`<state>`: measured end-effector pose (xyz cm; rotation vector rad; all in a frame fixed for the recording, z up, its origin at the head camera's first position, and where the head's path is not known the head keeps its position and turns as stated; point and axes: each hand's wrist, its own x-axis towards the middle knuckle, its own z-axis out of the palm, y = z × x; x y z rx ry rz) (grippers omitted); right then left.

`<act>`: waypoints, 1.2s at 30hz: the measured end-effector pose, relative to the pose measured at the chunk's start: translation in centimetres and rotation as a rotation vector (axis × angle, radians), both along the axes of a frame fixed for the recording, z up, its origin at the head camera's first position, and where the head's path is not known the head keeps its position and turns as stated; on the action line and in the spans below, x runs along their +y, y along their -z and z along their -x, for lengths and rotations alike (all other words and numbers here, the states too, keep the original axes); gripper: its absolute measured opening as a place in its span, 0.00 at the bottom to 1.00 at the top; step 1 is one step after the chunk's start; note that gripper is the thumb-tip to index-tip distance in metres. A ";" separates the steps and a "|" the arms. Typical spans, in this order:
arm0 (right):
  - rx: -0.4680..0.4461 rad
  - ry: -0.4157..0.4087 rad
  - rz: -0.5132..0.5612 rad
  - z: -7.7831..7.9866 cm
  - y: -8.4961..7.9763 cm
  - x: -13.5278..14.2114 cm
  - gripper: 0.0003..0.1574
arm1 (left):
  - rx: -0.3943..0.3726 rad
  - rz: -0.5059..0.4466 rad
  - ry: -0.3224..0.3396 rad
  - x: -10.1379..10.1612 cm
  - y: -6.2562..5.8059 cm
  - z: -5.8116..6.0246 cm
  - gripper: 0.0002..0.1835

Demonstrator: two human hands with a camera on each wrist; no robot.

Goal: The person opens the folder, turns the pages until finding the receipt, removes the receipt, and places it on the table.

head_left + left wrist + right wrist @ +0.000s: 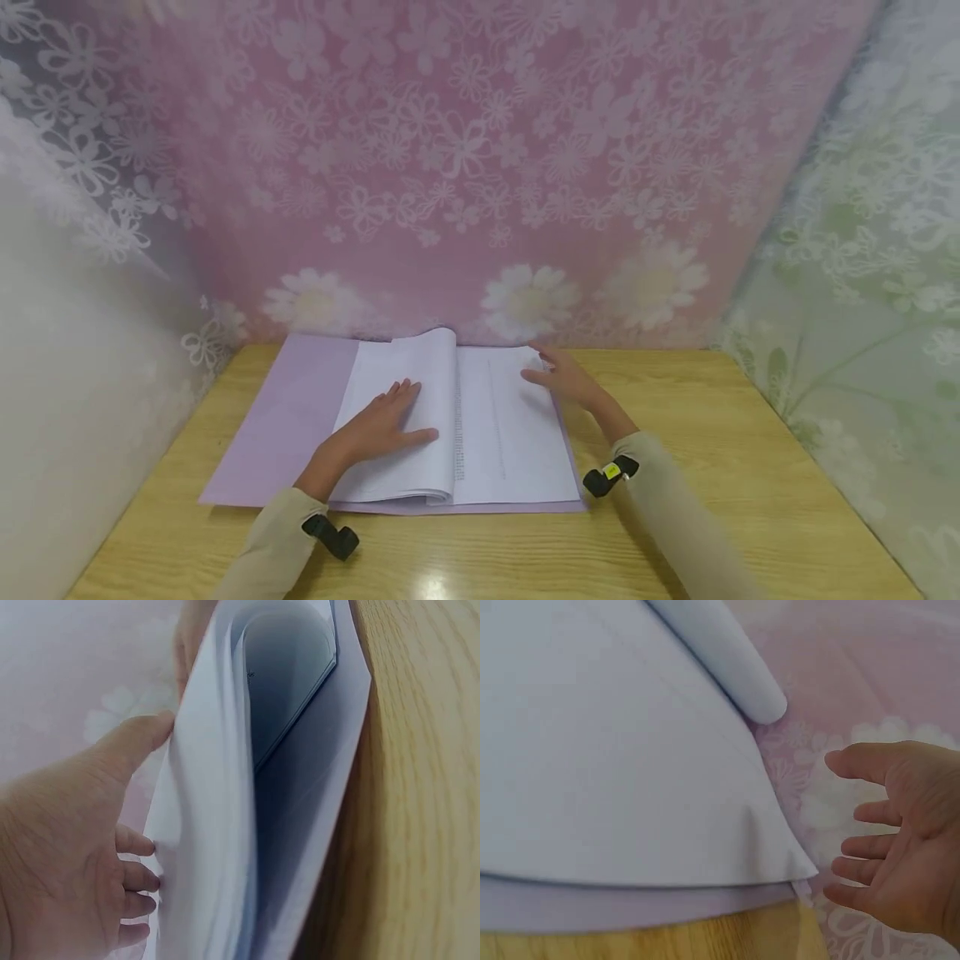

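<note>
A lilac folder [292, 425] lies spread on the table with white sheets inside. Turned-over sheets [435, 467] bulge in a curve at the middle, while a sheet with faint columns of print [517, 442] lies flat on the right. My left hand [375, 427] rests on the turned sheets, fingers spread; in the left wrist view, thumb and fingertips of the left hand [67, 847] meet the paper's face. Over the far right corner of the flat sheet is my right hand [566, 379]. The right wrist view shows the right hand [907, 832] with loosely bent fingers beside the paper corner [799, 866].
The wood-grain table [720, 450] extends on both sides of the folder. A pink flowered backdrop [450, 208] rises right behind it, and patterned side panels [885, 333] enclose left and right. Each sleeve carries a small black wrist camera [333, 537].
</note>
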<state>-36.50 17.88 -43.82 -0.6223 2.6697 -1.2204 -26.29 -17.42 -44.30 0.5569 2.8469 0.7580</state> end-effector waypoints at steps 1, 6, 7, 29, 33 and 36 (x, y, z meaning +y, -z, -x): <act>0.011 0.007 -0.018 0.4 0.1 0.2 0.49 | -0.005 0.006 -0.005 0.0 0.1 0.0 0.55; 0.055 -0.010 -0.098 1.9 1.4 1.2 0.51 | -0.060 0.005 -0.032 -0.2 0.6 -0.3 0.56; 0.048 -0.016 -0.114 2.1 1.7 1.4 0.52 | -0.077 0.007 -0.034 -0.2 0.7 -0.4 0.56; -0.013 -0.014 -0.256 2.2 2.9 1.2 0.50 | -0.127 0.044 -0.037 0.0 0.6 -0.5 0.56; 0.016 -0.031 -0.286 2.0 3.0 1.2 0.49 | -0.134 0.045 -0.034 0.1 0.7 -0.4 0.57; 0.044 -0.041 -0.315 1.8 3.0 1.2 0.49 | -0.128 0.050 -0.028 0.0 0.7 -0.3 0.56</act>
